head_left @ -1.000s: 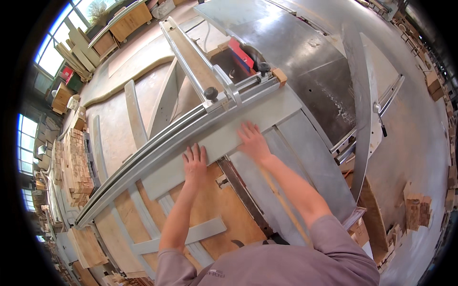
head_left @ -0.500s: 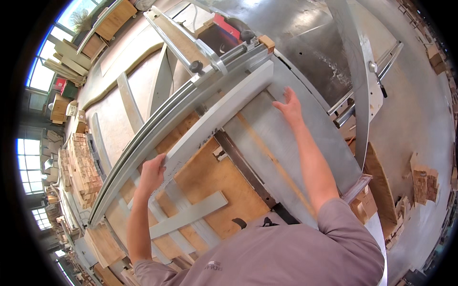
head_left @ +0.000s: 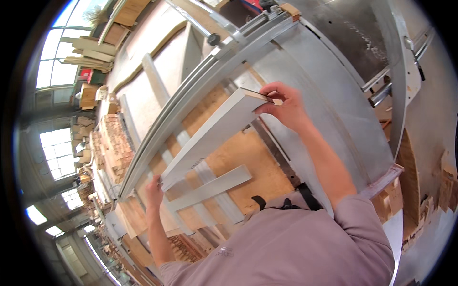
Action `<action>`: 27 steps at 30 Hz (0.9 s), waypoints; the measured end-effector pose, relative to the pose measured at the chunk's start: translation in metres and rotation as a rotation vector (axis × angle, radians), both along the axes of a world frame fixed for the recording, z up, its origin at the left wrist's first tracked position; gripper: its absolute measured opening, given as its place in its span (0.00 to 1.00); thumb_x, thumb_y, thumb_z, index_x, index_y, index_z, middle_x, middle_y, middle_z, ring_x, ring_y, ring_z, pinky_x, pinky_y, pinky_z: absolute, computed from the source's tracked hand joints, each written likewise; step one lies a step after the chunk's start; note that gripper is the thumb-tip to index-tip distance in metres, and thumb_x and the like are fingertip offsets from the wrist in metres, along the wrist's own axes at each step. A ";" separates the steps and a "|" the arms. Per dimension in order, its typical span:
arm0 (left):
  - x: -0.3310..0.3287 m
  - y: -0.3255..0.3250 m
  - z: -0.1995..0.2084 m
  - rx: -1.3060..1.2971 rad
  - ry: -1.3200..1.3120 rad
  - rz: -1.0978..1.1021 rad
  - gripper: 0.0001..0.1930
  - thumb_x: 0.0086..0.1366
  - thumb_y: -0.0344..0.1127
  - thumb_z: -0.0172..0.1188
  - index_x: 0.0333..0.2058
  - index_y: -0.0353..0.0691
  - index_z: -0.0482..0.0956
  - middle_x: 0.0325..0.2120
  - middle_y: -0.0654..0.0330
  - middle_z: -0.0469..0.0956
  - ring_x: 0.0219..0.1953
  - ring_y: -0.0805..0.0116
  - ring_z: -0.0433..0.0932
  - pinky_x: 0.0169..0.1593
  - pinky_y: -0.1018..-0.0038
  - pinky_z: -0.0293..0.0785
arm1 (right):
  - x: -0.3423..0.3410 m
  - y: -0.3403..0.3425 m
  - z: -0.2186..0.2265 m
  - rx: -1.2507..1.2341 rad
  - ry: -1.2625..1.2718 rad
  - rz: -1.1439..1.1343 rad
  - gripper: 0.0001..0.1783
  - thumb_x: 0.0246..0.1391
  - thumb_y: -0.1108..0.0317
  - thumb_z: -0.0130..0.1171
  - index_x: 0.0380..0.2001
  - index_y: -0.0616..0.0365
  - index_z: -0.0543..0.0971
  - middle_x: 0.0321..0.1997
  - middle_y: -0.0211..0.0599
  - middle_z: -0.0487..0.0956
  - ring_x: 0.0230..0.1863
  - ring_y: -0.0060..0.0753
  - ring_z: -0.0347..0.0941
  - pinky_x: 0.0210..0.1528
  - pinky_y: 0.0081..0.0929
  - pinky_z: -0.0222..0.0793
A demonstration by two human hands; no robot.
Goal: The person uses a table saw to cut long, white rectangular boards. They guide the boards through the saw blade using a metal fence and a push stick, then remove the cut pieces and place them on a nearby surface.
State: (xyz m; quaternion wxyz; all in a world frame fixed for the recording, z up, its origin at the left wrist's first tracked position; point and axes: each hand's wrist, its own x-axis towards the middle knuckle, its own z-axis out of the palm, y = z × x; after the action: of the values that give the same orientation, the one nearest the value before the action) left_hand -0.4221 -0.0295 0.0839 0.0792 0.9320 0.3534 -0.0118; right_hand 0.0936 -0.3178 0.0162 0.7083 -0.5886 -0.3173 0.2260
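A long pale grey board [head_left: 210, 136] slants across the view in front of me, its narrow end face turned up at the right. My left hand [head_left: 153, 191] is closed round its near left end. At the far right end, my right hand [head_left: 285, 106] pinches the board's corner between thumb and fingers. Below the board lie a metal machine table [head_left: 315, 109] and a plywood panel [head_left: 238, 157]. On this panel rests a shorter grey strip [head_left: 214, 186], apart from both hands.
A long metal fence rail [head_left: 191, 88] curves beyond the board, with a small wooden block [head_left: 290, 11] at its far end. On the right stands a tall curved metal guard [head_left: 398, 81]. Stacked wood pieces [head_left: 114, 145] sit at the left.
My right hand, open and off the board before, has closed on its right end. The board has come away from the fence rail, toward me, and is tilted. The view has turned.
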 end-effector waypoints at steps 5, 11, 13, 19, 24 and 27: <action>-0.031 -0.014 0.024 0.120 -0.050 0.019 0.21 0.54 0.15 0.64 0.45 0.42 0.77 0.32 0.46 0.82 0.36 0.41 0.82 0.38 0.54 0.77 | -0.034 -0.011 0.069 0.279 -0.157 0.024 0.27 0.36 0.78 0.81 0.42 0.56 0.81 0.38 0.33 0.84 0.40 0.29 0.82 0.45 0.28 0.81; -0.051 -0.045 0.039 0.213 -0.041 0.081 0.19 0.55 0.19 0.67 0.44 0.43 0.78 0.31 0.47 0.82 0.36 0.43 0.83 0.37 0.55 0.77 | -0.057 -0.027 0.105 0.538 -0.468 -0.018 0.28 0.30 0.78 0.81 0.41 0.56 0.84 0.36 0.35 0.84 0.38 0.35 0.80 0.36 0.28 0.77; -0.030 -0.052 0.043 0.238 -0.038 0.075 0.18 0.55 0.21 0.69 0.44 0.43 0.79 0.30 0.47 0.82 0.36 0.44 0.83 0.37 0.56 0.77 | -0.058 -0.032 0.102 0.521 -0.509 -0.038 0.27 0.29 0.79 0.80 0.39 0.56 0.85 0.36 0.35 0.84 0.38 0.36 0.79 0.36 0.28 0.77; 0.064 -0.064 0.023 -0.010 -0.078 -0.015 0.16 0.52 0.26 0.73 0.40 0.40 0.80 0.28 0.47 0.81 0.33 0.44 0.82 0.35 0.59 0.75 | -0.050 -0.043 0.039 0.270 -0.374 -0.193 0.25 0.35 0.84 0.76 0.42 0.57 0.87 0.41 0.36 0.86 0.41 0.34 0.81 0.41 0.27 0.78; 0.117 -0.054 -0.004 -0.133 0.039 -0.116 0.16 0.51 0.27 0.72 0.39 0.38 0.80 0.30 0.48 0.82 0.33 0.46 0.83 0.36 0.57 0.74 | -0.031 -0.061 -0.026 -0.169 -0.054 -0.206 0.22 0.46 0.86 0.71 0.47 0.59 0.87 0.47 0.36 0.87 0.46 0.29 0.83 0.49 0.26 0.81; 0.122 -0.057 -0.028 -0.070 0.068 -0.216 0.17 0.52 0.27 0.70 0.42 0.40 0.79 0.32 0.50 0.83 0.34 0.48 0.83 0.37 0.57 0.77 | -0.018 -0.069 -0.057 -0.280 -0.026 -0.187 0.20 0.51 0.85 0.67 0.48 0.61 0.86 0.47 0.36 0.87 0.46 0.27 0.83 0.50 0.25 0.80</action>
State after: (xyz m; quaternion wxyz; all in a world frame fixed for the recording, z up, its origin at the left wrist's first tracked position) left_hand -0.2996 -0.0866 0.0555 0.0977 0.9604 0.2530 -0.0644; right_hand 0.0760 -0.3873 -0.0409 0.6332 -0.7115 -0.2355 0.1935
